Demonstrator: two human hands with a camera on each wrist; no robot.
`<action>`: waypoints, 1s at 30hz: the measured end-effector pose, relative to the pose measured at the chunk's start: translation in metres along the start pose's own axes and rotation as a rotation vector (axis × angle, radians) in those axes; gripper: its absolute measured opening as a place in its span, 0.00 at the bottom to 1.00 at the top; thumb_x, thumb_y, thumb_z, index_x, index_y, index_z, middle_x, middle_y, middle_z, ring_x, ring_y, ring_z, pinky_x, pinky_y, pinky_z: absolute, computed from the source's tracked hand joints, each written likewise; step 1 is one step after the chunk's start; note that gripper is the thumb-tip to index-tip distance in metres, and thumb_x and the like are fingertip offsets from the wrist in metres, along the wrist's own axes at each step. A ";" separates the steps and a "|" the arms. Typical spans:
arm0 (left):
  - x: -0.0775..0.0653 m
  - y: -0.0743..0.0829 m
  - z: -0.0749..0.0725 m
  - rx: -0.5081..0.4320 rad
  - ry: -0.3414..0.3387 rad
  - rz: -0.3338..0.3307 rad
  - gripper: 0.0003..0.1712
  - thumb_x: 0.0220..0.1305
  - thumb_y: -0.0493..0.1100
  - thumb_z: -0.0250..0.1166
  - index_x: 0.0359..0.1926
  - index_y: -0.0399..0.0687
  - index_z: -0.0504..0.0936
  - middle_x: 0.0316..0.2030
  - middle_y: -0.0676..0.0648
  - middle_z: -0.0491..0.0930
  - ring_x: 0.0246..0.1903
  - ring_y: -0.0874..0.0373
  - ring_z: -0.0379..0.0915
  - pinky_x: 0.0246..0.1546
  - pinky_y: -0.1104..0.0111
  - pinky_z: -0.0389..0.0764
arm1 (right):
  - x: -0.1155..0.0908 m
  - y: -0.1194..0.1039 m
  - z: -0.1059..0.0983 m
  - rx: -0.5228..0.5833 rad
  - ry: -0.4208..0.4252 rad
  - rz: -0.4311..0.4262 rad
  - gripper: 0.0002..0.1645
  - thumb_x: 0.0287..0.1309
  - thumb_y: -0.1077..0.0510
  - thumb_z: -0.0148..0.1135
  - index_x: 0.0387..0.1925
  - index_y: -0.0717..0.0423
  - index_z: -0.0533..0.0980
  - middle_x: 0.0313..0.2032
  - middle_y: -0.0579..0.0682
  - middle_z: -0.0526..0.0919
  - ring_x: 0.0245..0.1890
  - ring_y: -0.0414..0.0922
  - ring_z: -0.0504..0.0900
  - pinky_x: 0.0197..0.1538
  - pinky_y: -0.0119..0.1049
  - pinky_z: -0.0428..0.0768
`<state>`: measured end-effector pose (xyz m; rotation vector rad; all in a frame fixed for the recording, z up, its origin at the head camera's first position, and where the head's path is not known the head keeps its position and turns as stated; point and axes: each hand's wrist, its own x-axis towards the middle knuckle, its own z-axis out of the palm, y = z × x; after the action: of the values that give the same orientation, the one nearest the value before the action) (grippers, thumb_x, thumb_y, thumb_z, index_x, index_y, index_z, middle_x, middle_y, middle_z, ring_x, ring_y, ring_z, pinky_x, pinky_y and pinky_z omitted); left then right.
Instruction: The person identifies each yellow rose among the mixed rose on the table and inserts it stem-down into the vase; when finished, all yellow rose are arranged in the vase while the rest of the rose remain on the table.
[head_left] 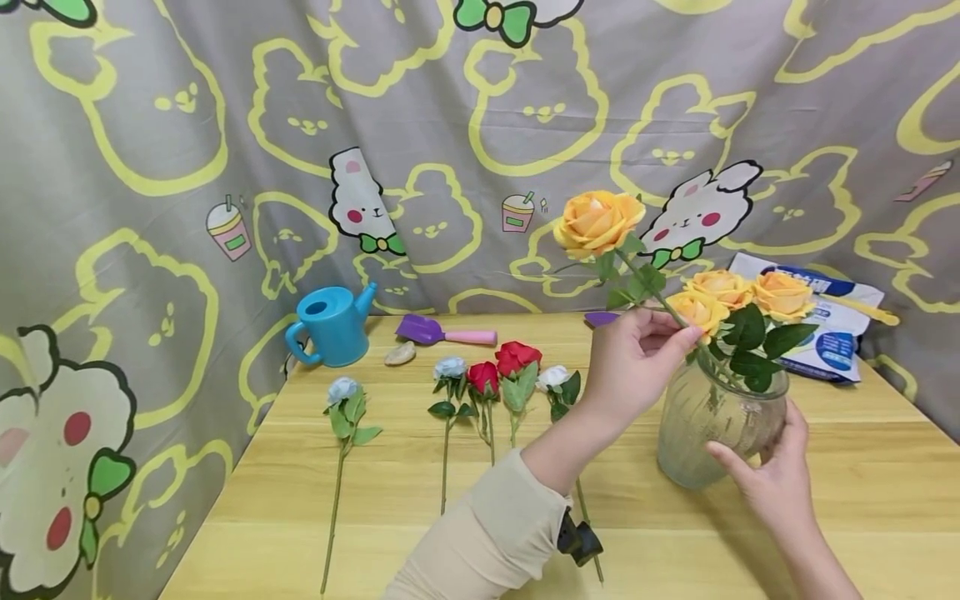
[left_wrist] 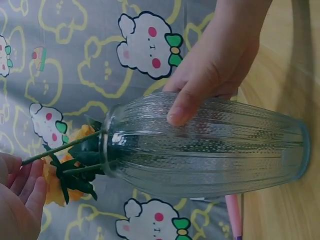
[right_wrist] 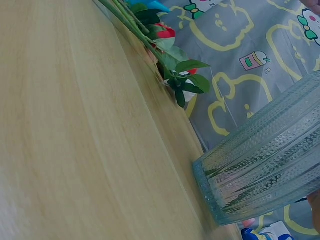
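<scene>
In the head view my left hand pinches the stem of a yellow rose above the vase's mouth. The stem's lower end runs down to the rim in the left wrist view. More yellow roses with dark leaves stand in the ribbed glass vase, which is upright on the table. My right hand grips the vase from its right side, thumb in front and fingers behind, partly hidden. The right wrist view shows the vase's base on the tabletop.
Left of the vase lie a blue flower, another blue one, red roses and a white flower. Behind are a blue watering can, a purple shovel, a stone and a white-and-blue packet.
</scene>
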<state>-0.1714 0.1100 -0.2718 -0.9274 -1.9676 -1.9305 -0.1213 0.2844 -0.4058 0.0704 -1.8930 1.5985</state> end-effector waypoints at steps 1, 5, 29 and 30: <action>0.000 -0.001 0.001 0.024 -0.001 -0.002 0.07 0.58 0.39 0.62 0.30 0.38 0.77 0.28 0.48 0.81 0.26 0.75 0.73 0.31 0.81 0.76 | 0.000 0.000 0.000 -0.001 0.000 -0.001 0.59 0.29 0.87 0.60 0.64 0.55 0.50 0.56 0.50 0.61 0.52 0.40 0.66 0.52 0.21 0.66; 0.003 -0.006 0.004 0.086 -0.001 -0.014 0.07 0.58 0.40 0.63 0.30 0.39 0.76 0.28 0.49 0.81 0.26 0.76 0.72 0.31 0.83 0.74 | 0.000 0.000 0.001 -0.023 0.001 0.004 0.59 0.29 0.87 0.61 0.64 0.54 0.50 0.55 0.49 0.61 0.52 0.39 0.66 0.52 0.21 0.66; 0.008 -0.029 0.025 0.371 -0.192 -0.018 0.07 0.57 0.45 0.64 0.31 0.47 0.80 0.26 0.57 0.80 0.23 0.81 0.69 0.27 0.89 0.69 | -0.002 0.000 0.000 -0.015 -0.005 0.000 0.58 0.32 0.85 0.61 0.64 0.54 0.49 0.54 0.50 0.62 0.51 0.38 0.67 0.52 0.20 0.66; 0.008 -0.028 0.025 0.374 -0.197 -0.014 0.07 0.57 0.45 0.63 0.31 0.47 0.81 0.27 0.57 0.81 0.23 0.81 0.69 0.27 0.89 0.69 | -0.002 0.000 0.000 -0.010 -0.005 0.000 0.58 0.32 0.85 0.61 0.64 0.54 0.49 0.54 0.50 0.62 0.51 0.38 0.67 0.52 0.20 0.66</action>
<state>-0.1875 0.1380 -0.2927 -1.0272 -2.3407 -1.4456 -0.1197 0.2837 -0.4068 0.0710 -1.9049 1.5899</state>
